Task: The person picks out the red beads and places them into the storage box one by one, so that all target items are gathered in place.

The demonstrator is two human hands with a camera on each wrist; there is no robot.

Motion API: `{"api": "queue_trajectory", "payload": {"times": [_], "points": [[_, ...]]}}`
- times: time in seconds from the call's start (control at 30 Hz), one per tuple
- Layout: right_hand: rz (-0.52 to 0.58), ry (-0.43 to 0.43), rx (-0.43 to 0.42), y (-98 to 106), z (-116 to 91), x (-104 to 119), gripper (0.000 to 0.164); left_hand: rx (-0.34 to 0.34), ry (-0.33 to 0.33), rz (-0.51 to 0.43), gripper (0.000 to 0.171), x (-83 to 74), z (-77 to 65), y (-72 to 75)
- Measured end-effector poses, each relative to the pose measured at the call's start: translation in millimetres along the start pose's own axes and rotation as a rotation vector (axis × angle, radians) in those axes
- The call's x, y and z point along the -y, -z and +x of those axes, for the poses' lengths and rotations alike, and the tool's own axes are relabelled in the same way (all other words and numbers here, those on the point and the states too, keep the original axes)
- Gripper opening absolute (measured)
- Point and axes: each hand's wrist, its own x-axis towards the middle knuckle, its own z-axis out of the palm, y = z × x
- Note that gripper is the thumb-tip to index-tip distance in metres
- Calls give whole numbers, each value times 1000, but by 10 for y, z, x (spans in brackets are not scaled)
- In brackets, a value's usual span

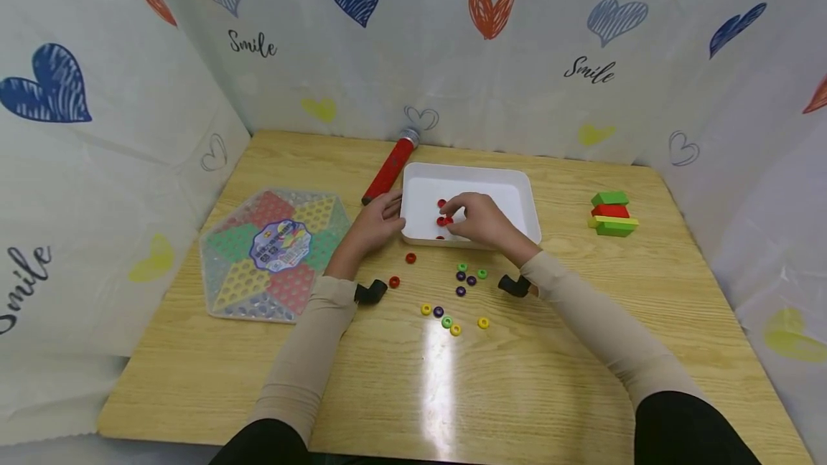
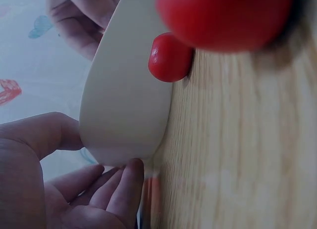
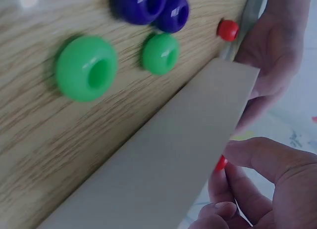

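Note:
A shallow white tray (image 1: 474, 172) lies on the table with several red beads (image 1: 441, 221) inside. At its near left corner my left hand (image 1: 375, 224) holds the tray, thumb at the rim and fingers along the outer wall. My right hand (image 1: 481, 221) is over the tray's front part, pinching a red bead (image 3: 221, 163) between thumb and finger; the tray wall partly hides that bead in the right wrist view. Two red beads, one of them the nearer bead (image 1: 394, 282), lie on the table in front of the tray.
Nearer me lie scattered green beads (image 1: 447, 322), purple beads (image 1: 461, 291) and yellow beads (image 1: 483, 323). A hexagonal game board (image 1: 242, 293) is at left, a red cylinder (image 1: 390, 171) behind the left hand. Colored blocks (image 1: 610, 212) are stacked at right. A printed curtain (image 1: 413, 56) borders the table.

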Motion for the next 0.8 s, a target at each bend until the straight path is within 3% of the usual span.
{"api": "queue_trajectory", "payload": {"times": [0.27, 0.8], "points": [[24, -73, 24, -39, 31, -142, 29, 0, 0, -2, 67, 10, 0, -3], [18, -45, 18, -63, 34, -147, 28, 2, -10, -20, 67, 7, -7, -3]]}}
